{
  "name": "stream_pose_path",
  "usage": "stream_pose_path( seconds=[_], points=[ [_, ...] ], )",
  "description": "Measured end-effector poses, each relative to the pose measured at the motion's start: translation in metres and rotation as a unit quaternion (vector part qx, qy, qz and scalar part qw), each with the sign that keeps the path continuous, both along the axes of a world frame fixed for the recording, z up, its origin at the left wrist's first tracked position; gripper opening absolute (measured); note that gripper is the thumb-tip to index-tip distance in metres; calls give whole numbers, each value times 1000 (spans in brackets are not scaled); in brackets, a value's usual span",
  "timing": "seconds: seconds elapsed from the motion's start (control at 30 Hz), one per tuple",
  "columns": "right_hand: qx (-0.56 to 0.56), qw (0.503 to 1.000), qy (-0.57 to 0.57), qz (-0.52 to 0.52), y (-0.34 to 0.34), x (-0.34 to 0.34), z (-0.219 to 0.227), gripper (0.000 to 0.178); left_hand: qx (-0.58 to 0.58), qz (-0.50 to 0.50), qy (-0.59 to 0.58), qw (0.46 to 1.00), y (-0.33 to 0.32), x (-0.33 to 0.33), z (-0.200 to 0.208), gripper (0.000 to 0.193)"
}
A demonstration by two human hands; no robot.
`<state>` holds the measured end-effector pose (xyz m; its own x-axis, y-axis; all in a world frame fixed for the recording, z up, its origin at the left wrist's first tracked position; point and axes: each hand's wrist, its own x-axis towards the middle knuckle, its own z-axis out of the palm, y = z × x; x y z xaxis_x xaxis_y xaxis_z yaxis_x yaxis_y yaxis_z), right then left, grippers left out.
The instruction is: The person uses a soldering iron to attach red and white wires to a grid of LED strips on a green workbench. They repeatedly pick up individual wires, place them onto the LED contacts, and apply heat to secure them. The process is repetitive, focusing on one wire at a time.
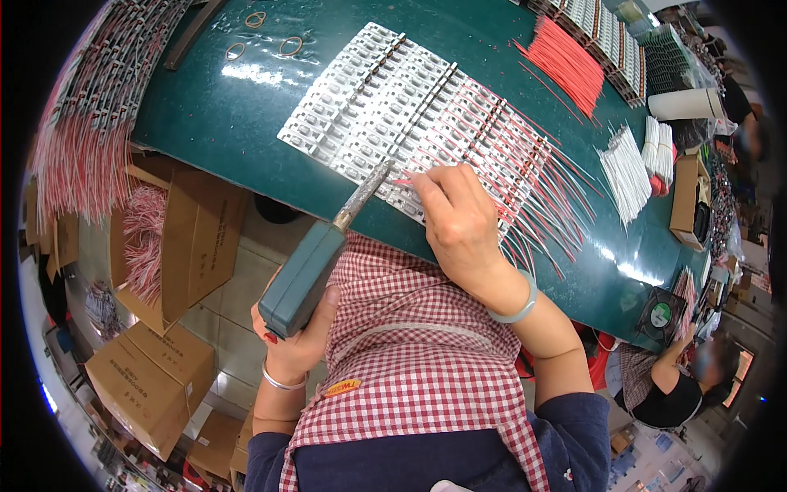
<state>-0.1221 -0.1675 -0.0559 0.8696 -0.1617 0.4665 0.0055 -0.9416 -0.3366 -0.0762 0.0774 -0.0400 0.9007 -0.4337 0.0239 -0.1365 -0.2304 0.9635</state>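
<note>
My left hand [297, 351] grips a dark green soldering gun [303, 275], its metal barrel slanting up and right over the near edge of a panel of white plastic parts [352, 98]. The barrel's tip ends just left of my right hand [461, 223]. The right fingers are closed in a pinch above the panel, and a short red wire [402, 181] sticks out from them toward the tip. Many red and white wires [557, 205] lie across the panel's right part and fan out past its edge. Whether the tip touches a part, I cannot tell.
The green table [246, 148] carries red wires [566, 66] at the far right, white wires [625, 176], and rubber bands [291, 45]. Wired parts [98, 107] hang at the left. Cardboard boxes [152, 377] stand below. A person [668, 377] sits at the right.
</note>
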Motion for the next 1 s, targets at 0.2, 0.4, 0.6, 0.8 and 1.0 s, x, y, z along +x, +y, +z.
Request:
stream_pose_path(
  seconds=[0.2,0.4,0.6,0.8,1.0],
  points=[
    [-6,999,-42,-7,1,-1,6,28,2,-1,-8,1000,3,0,0,28],
    [3,1000,-22,13,7,-4,-1,31,10,-11,-21,1000,3,1,3,26],
    [-3,1000,-14,13,7,-4,-1,31,24,-30,-59,998,2,3,5,25],
    [-2,1000,2,9,9,-5,2,30,43,-35,-58,997,-3,5,11,23],
    [-5,1000,6,4,10,-5,1,29,62,-46,-80,994,-2,6,13,22]
  ],
)
